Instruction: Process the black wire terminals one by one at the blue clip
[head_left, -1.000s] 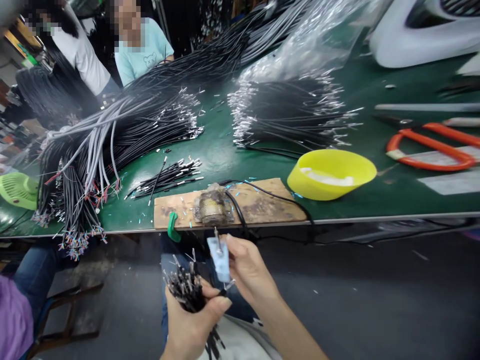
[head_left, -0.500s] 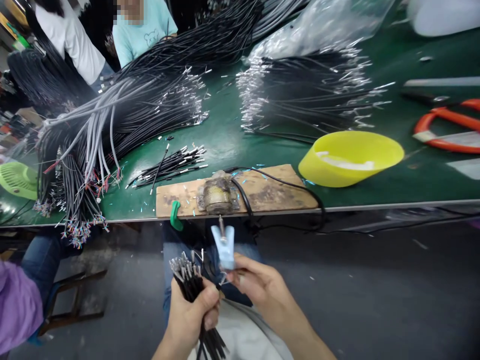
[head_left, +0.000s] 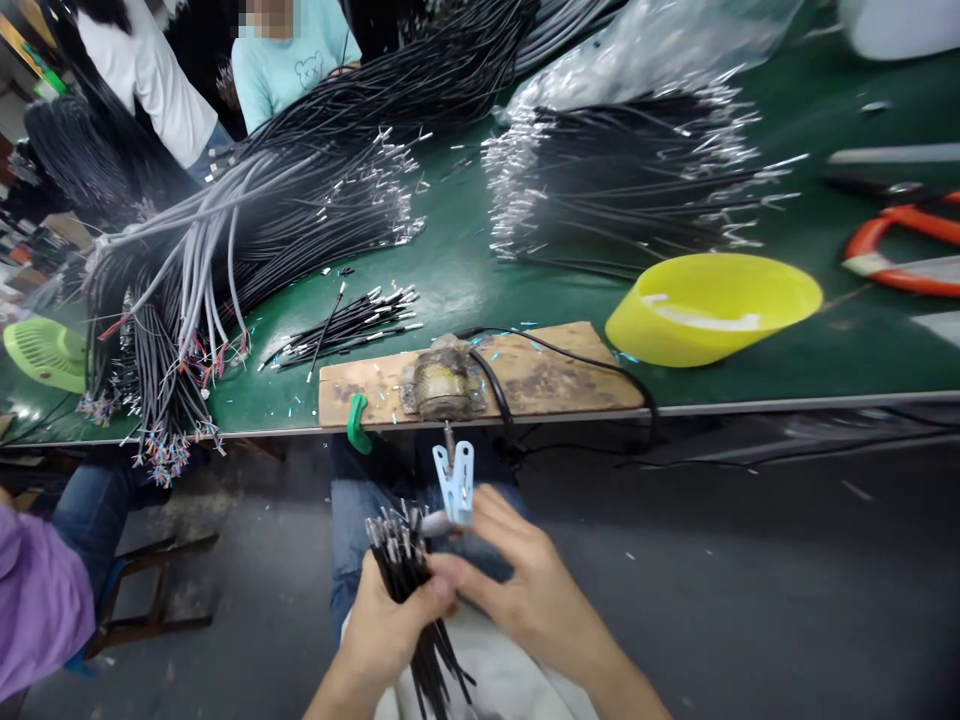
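My left hand (head_left: 394, 625) is closed around a bundle of short black wires (head_left: 401, 555) with metal tips pointing up. My right hand (head_left: 525, 590) is just to its right, fingers pinched on a pale blue clothes-peg-like clip (head_left: 455, 482) that stands upright and has a metal-tipped wire poking out of its top. Both hands are below the table edge, over my lap. Directly ahead, a wooden board (head_left: 540, 385) lies on the green table (head_left: 450, 290), carrying a small metal solder pot (head_left: 442, 385) with a black cord.
A yellow bowl (head_left: 712, 305) sits right of the board. A small pile of short wires (head_left: 352, 325) lies behind it. Big bundles of black and grey cables (head_left: 300, 200) cover the table's back. Orange-handled scissors (head_left: 900, 250) lie far right. Two people stand at the far side.
The view has shifted slightly. My right hand has moved down and closer to the left hand, bringing the blue clip against the tips of the wire bundle.
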